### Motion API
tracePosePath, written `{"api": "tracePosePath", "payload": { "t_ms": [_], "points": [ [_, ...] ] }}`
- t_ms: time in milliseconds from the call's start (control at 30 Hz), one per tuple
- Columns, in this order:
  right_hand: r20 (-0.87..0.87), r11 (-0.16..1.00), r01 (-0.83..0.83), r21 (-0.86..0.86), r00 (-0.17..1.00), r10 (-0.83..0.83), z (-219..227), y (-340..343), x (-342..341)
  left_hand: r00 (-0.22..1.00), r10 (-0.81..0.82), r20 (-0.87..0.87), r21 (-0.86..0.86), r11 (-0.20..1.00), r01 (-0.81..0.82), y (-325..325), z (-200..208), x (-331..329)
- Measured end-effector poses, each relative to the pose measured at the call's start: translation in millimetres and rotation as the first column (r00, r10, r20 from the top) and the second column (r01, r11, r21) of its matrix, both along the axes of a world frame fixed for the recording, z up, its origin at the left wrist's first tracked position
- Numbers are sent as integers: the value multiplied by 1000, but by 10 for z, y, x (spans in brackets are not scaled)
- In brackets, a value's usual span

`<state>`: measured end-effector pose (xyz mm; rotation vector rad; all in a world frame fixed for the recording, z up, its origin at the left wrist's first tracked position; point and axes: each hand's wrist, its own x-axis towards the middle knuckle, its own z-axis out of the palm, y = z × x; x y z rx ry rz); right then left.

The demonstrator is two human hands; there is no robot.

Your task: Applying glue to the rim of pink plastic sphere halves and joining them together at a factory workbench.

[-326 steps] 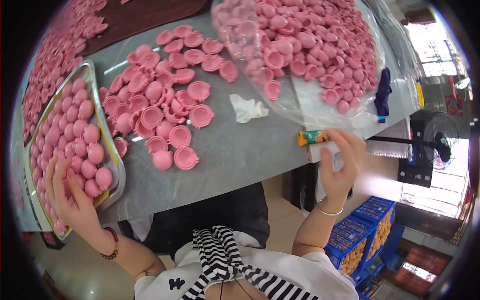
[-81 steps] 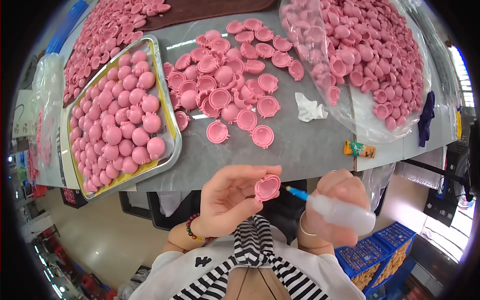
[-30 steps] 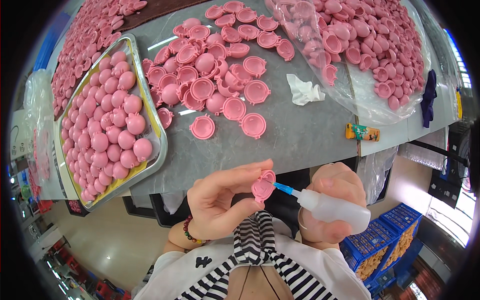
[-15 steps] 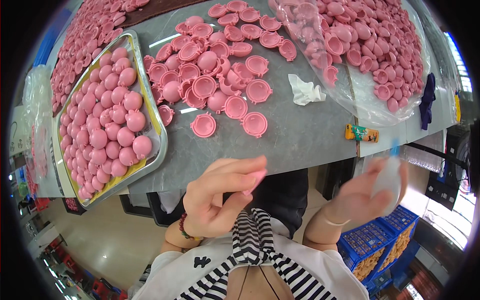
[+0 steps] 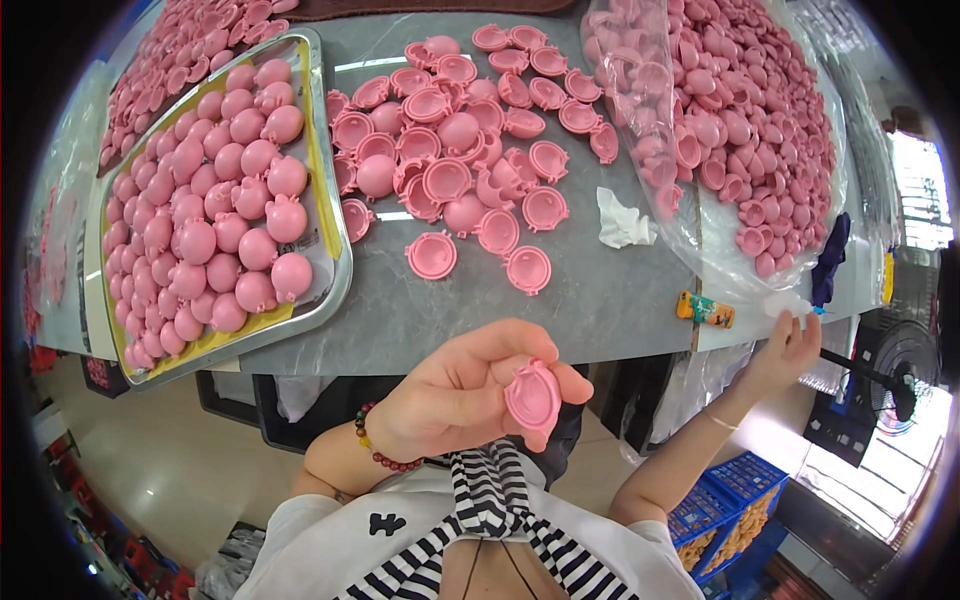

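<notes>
My left hand (image 5: 470, 395) is closed in front of my chest, its thumb and fingers gripping a pink plastic half-shell (image 5: 533, 397). The shell's hollow, rimmed side faces up, with a small tab at its edge. At the table's right edge, my right hand (image 5: 778, 358) reaches out with its fingertips on a small whitish squeeze bottle (image 5: 788, 303) with a blue tip. The bottle lies on its side, partly hidden by the fingers. Loose pink half-shells (image 5: 446, 181) lie heaped on the grey table in front of me.
At left, a metal tray (image 5: 335, 290) holds rows of closed pink balls. A clear plastic bag (image 5: 720, 225) at right spills many half-shells. Crumpled tissue (image 5: 624, 218), an orange-and-green lighter (image 5: 705, 310) and a dark purple cloth (image 5: 828, 262) lie nearby. Blue crates (image 5: 735, 500) stand below right.
My right hand has moved forward to the table edge, and the bottle has gone from upright to lying. My left hand has turned the half-shell so its hollow shows.
</notes>
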<state>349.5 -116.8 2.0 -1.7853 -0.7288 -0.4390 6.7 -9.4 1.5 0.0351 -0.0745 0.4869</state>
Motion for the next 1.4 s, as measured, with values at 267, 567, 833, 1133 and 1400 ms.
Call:
{"api": "tracePosePath", "payload": {
  "t_ms": [267, 567, 833, 1133, 1400],
  "points": [
    [338, 868, -261, -423, 843, 419, 550, 584, -733, 869, 259, -422, 384, 919, -87, 24, 178, 31],
    [84, 463, -487, -740, 617, 783, 495, 1265, -832, 877, 388, -284, 650, 750, -122, 19, 104, -68],
    [-381, 507, -787, -352, 616, 690, 637, 809, -1366, 823, 501, -267, 690, 696, -200, 65, 63, -144],
    [-96, 573, -573, -586, 752, 652, 339, 561, -1350, 815, 512, -271, 706, 681, -193, 74, 58, -112],
    [-286, 515, -593, -619, 781, 555, 612, 512, -1341, 800, 532, -278, 717, 669, -196, 68, 78, -103]
  ]
}}
